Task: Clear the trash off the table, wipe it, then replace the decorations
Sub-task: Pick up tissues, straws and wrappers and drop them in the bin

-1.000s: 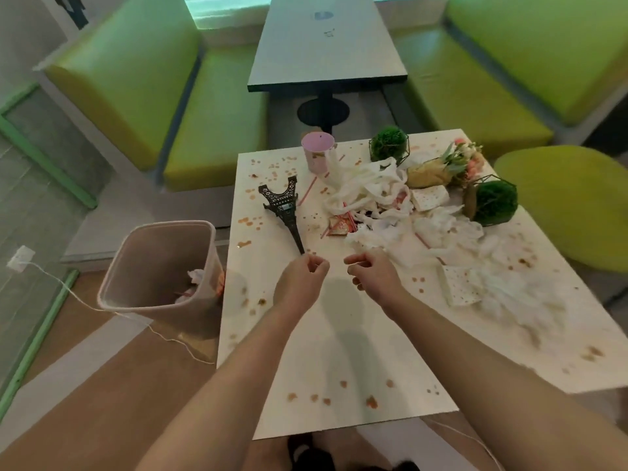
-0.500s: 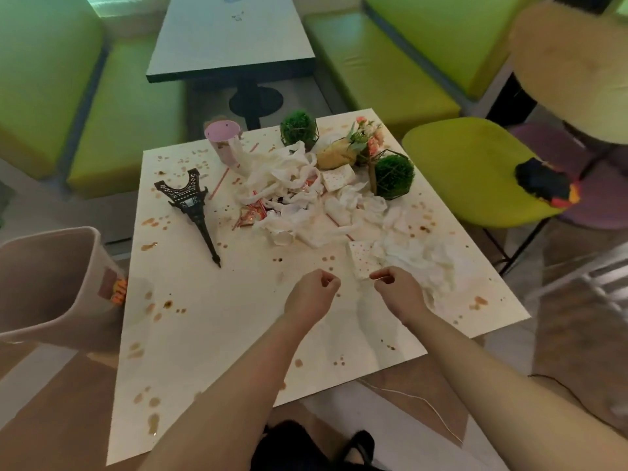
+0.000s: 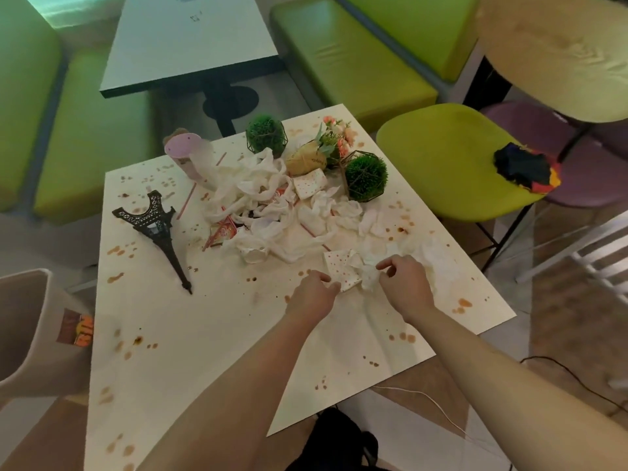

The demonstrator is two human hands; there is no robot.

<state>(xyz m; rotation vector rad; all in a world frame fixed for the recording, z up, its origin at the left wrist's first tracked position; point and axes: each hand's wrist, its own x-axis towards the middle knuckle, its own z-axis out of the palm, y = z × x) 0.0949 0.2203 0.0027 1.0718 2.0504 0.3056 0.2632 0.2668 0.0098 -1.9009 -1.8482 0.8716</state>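
Trash: crumpled tissues (image 3: 272,212) and a dotted paper napkin (image 3: 341,266) lie heaped on the bench (image 3: 210,334), just ahead of both hands and spreading away toward the far edge.
Left hand: left hand (image 3: 314,294) hangs low over the bench with fingers curled, fingertips touching or nearly touching the near corner of the dotted paper napkin; whether it has a hold I cannot tell.
Right hand: right hand (image 3: 404,283) has thumb and fingers curled at a white tissue wad (image 3: 370,275) just left of it; a firm pinch cannot be confirmed.
Progress: early, judging by the scene. Most rubbish is on the bench, brown spots cover it, nothing looks wiped, decorations are not reset.
Bin: trash bin (image 3: 30,328) stands well to the left of the left hand, off the bench edge.
In the way: tower model (image 3: 156,229) lies tipped over, left of the heap; two green ball plants (image 3: 365,178), a flower bunch (image 3: 334,137) and a pink cup (image 3: 185,158) sit beyond and among the tissues, and probably need lifting before wiping.
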